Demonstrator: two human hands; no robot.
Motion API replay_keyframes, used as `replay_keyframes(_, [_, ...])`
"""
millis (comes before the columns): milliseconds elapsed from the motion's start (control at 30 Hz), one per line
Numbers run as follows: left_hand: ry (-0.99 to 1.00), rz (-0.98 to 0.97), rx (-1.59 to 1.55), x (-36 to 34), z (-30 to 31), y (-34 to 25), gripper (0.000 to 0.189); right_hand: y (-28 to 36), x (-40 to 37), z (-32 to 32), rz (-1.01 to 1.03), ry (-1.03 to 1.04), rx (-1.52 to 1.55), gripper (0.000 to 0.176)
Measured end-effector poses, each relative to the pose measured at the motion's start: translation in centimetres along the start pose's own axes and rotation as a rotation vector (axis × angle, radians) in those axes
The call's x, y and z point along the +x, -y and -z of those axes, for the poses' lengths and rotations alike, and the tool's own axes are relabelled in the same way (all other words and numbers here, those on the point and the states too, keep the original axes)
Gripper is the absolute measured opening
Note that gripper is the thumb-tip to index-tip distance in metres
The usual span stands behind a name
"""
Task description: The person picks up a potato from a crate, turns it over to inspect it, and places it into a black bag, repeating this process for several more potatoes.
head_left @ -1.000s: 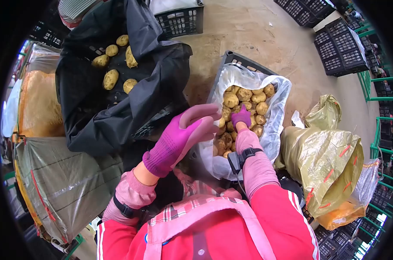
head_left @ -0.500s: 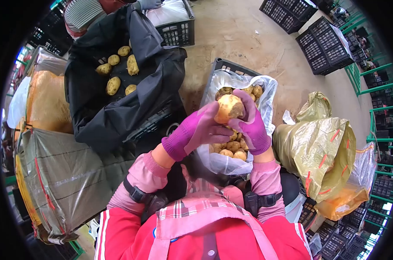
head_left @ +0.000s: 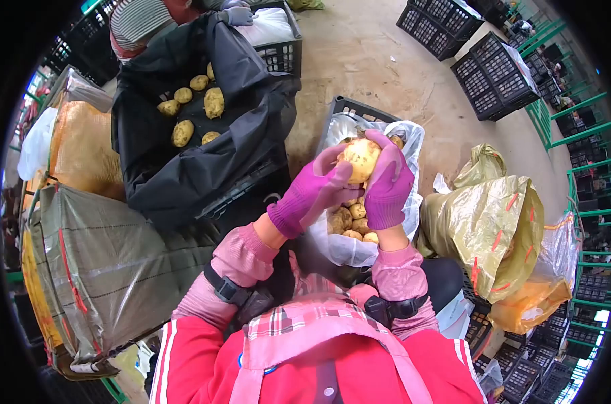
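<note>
A large pale-yellow potato [head_left: 361, 160] is held up between both my purple-gloved hands. My left hand [head_left: 322, 187] has its fingers closed on the potato's left side, and my right hand [head_left: 390, 176] grips it from the right. Below them stands a crate lined with translucent white plastic [head_left: 412, 145], with several potatoes [head_left: 346, 219] in it, partly hidden by my hands. To the left, a crate draped in black cloth [head_left: 204, 168] holds several loose potatoes [head_left: 182, 133] lying apart from each other.
Grey and orange woven sacks [head_left: 110, 256] stand at the left. Olive-gold sacks [head_left: 487, 222] lie at the right. Stacked black crates [head_left: 497, 74] stand farther off near green metal rails [head_left: 585, 141]. At the upper left, another person's gloved hand [head_left: 238, 13] rests near a white bag.
The potato has turned between my hands, showing a paler face now, where a brownish patch showed before. My hands shifted slightly, and the whole view moved a little.
</note>
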State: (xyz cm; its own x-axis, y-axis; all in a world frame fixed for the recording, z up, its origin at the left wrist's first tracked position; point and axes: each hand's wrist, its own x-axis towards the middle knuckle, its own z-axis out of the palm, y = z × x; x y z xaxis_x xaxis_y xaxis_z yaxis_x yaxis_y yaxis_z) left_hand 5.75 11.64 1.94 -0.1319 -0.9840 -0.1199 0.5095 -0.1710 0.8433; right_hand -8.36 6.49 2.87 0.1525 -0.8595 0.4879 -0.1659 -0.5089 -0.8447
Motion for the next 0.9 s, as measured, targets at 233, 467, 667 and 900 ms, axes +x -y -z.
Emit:
replay_keyframes(233, [-0.137, -0.421, 0.187, 0.7, 0.3, 0.3, 0.075, 0.7, 0.0, 0.1, -0.346, 0.122, 0.373, 0.05])
replay_keyframes(467, [-0.213, -0.586, 0.726, 0.5, 0.8, 0.6, 0.068, 0.9, -0.1, 0.3, -0.291, 0.185, 0.253, 0.052])
replay_keyframes(667, [-0.205, -0.796, 1.065, 0.5, 0.4, 0.6, 0.07, 0.2, 0.5, 0.1, -0.249, 0.101, 0.097, 0.03])
replay_keyframes(900, [-0.054, -0.493, 0.493, 0.0, 0.1, -0.2, 0.073, 0.0, 0.6, 2.7, -0.519, 0.117, 0.297, 0.042])
